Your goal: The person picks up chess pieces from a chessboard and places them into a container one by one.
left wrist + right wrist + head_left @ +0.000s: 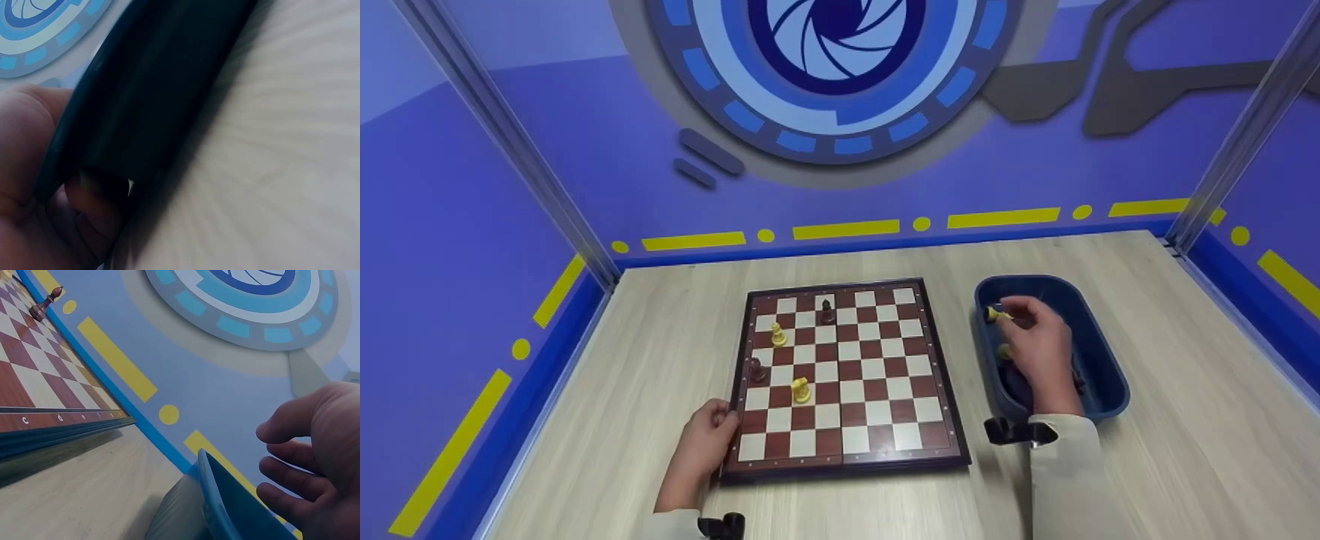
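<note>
Fingers of our left hand (pixel 703 439) grip the chessboard (pixel 877 412); we cannot tell if our right hand (pixel 1041 349) pinches the yellow piece (pixel 992 315). Four pieces (pixel 801 391) are placed; the bin (pixel 1024 278) holds more.

Blue-purple walls (pixel 435 270), yellow dash-dot stripe (pixel 846 229), round aperture graphic (pixel 836 84) at back; metal corner posts (pixel 504 139); pale wood-grain table (pixel 660 337).

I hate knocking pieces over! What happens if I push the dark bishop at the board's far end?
The dark bishop may tip if pushed near its top, since it's tall and narrow. Its round base suggests it could roll once fallen.
</note>
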Motion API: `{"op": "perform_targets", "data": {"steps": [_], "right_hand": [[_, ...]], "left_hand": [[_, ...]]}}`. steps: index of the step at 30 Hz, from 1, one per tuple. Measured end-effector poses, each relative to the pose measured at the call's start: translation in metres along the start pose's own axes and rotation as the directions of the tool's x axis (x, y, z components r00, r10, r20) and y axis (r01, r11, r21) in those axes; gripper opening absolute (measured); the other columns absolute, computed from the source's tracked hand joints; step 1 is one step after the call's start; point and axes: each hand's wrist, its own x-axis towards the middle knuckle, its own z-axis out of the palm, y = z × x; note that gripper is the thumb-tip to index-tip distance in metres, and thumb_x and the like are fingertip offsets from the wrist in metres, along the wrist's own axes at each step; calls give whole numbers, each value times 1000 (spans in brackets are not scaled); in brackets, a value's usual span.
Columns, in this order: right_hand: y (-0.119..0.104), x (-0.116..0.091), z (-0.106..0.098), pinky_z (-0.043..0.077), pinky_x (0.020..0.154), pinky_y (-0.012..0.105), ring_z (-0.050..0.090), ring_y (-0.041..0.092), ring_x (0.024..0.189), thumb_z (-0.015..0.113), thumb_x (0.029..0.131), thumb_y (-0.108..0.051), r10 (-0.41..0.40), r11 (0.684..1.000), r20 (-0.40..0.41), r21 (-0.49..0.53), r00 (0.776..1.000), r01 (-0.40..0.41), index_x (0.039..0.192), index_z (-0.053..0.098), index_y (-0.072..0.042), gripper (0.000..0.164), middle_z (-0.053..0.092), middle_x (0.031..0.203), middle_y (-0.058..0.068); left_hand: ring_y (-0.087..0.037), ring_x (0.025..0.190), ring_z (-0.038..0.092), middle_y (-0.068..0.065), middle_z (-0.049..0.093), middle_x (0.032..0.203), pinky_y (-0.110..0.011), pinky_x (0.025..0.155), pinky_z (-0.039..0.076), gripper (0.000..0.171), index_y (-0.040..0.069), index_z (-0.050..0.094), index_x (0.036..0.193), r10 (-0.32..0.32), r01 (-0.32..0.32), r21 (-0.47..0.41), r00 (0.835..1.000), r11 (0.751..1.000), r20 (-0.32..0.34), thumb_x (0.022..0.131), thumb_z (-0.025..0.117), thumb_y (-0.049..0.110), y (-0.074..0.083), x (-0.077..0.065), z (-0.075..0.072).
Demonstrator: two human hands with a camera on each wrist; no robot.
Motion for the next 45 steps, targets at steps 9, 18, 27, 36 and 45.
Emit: {"op": "perform_targets", "data": {"steps": [9, 18, 27, 36, 45], "right_hand": [[-1, -1, 2, 51, 84, 39, 63, 25, 107, 64, 90, -14, -31, 1000, -10, -4, 999, 31, 114, 67, -12, 24, 66, 115, 10], [-7, -2, 9, 50, 86, 41, 64, 26, 107, 64, 90, -14, -38, 999, -3, 13, 999, 38, 112, 67, -10, 22, 67, 114, 10], [-18, -7, 21, 48, 83, 34, 64, 23, 97, 69, 86, -11, -138, 990, 2, 26, 990, 138, 108, 69, -9, 22, 68, 107, 12], [-30, -16, 35, 49, 92, 46, 61, 30, 109, 70, 85, -11, -194, 979, 132, 95, 972, 183, 112, 67, -8, 27, 64, 116, 12], [-39, -26, 53, 48, 97, 46, 58, 27, 116, 74, 83, -16, -225, 968, 223, 166, 948, 191, 117, 66, -8, 35, 63, 121, 9]], "left_hand": [[-13, 60, 47, -1, 55, 71, -27, 54, 41, 22, -2, 57, 108, -5, 5, -3, 1000, 1000, 1, 94, 50, 14, 1, 0, 0], [-13, 59, 46, 0, 54, 69, -27, 54, 40, 21, -2, 57, 107, -3, 3, -7, 1000, 1000, 0, 94, 50, 13, 0, 0, -1], [-13, 58, 45, 0, 51, 69, -27, 52, 39, 22, -2, 57, 108, -3, 3, -9, 1000, 1000, 0, 94, 50, 14, 0, 0, -1], [-13, 58, 44, 1, 50, 68, -26, 51, 39, 20, -2, 56, 106, -1, 1, -23, 1000, 1000, 12, 95, 50, 13, -2, 1, -1], [-12, 56, 42, 2, 46, 66, -26, 52, 38, 19, -2, 59, 103, 27, -27, 6, 1000, 1000, -8, 93, 51, 12, -3, 3, -1]]}}
